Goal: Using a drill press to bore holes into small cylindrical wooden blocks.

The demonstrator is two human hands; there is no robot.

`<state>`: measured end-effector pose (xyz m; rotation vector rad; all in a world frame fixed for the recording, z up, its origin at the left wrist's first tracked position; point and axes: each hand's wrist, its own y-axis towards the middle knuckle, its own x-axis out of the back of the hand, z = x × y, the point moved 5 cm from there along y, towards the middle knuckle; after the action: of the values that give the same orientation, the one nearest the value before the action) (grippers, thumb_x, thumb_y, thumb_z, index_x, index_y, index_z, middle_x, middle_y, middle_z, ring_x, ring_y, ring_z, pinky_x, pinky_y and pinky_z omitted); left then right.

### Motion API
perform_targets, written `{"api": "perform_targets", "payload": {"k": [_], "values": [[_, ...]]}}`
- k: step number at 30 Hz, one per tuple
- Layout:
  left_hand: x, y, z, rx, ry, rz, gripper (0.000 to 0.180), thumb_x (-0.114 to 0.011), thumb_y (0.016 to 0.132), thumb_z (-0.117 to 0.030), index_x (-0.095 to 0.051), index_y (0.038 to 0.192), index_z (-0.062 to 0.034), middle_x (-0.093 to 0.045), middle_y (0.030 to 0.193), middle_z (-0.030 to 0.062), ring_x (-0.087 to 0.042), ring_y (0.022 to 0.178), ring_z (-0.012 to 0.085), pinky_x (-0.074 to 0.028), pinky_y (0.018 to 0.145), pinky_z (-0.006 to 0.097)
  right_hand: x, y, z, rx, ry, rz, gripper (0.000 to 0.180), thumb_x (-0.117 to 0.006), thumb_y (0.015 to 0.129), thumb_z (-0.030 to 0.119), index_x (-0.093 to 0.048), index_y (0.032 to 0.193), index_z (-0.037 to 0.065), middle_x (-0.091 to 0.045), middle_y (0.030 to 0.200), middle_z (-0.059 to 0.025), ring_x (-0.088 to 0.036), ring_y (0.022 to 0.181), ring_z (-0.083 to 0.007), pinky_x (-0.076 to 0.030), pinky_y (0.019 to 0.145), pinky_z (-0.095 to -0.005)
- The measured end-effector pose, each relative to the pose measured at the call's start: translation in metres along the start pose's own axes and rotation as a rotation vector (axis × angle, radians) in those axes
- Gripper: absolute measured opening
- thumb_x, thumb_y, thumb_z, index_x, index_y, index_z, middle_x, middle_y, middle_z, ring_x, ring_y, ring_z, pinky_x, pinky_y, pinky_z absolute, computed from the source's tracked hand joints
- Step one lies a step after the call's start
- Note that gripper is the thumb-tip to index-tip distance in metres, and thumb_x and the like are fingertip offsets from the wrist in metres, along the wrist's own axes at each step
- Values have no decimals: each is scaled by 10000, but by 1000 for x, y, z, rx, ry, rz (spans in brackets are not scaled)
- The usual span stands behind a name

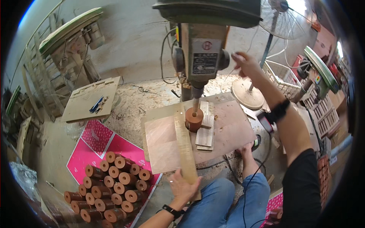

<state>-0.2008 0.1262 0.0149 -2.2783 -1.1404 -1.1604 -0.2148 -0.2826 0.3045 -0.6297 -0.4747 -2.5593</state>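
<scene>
Cylinder: reddish brown, short and round, smooth-sided; stands upright on the board, beneath the bit, between strip and blocks; round hole in the flat top face.
Bit: slim metal shaft, vertical, its lower end at the hole; depth of entry cannot be told.
Drill: upright metal housing, dark round knobs at both sides, dusty green cover above.
Left hand: fingers closed around the near end of the strip.
Strip: long, flat, pale wood with visible grain; far end beside the cylinder's left side.
Right hand: raised beside the drill's right knob, fingers curled; whether they grip a lever cannot be told.
Blocks: flat pale wood pieces, square-edged, overlapping, at the cylinder's right.
Board: broad, flat, pinkish brown facing, faint creases at left.
Pile: many matching brown cylinders with central holes, mostly lying on their sides.
Sheet: glossy pink, partly patterned, under the pile.
Floor: strewn with curled, pale shavings behind the board.
</scene>
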Motion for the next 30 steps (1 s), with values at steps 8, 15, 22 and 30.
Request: {"api": "perform_targets", "payload": {"k": [8,15,22,30], "values": [[161,126,136,-206,589,-306,812,-830,646,-343,-476,1307,-33,-496,1017,206,-493,962,396,-408,840,511,136,-234,-83,-327,-90,260,275,-637,930,197,-646,1149,32,-637,759,-11,-582,645,-75,-486,594,-241],[86,240,66,-152,59,-2,919,-832,669,-360,-419,1397,20,-477,1343,263,-462,1251,398,-381,1060,466,162,-366,-99,-577,76,86,271,-629,894,41,-621,1160,-14,-644,797,-19,-578,678,-69,-469,611,-215],[-36,232,-68,-91,-1000,431,1042,-923,631,-194,-315,1453,8,-487,1384,187,-527,1242,285,-474,1002,398,165,-418,-91,-597,156,19,277,-651,905,71,-625,1167,-15,-646,799,-20,-571,703,-57,-459,625,-214],[-30,235,-44,-106,-869,431,535,-799,773,-125,-574,1246,-17,-653,1095,118,-635,974,193,-522,827,282,157,-437,-108,-471,-93,259,333,-656,939,268,-641,1220,90,-675,842,-49,-600,737,-86,-488,673,-266]]}}
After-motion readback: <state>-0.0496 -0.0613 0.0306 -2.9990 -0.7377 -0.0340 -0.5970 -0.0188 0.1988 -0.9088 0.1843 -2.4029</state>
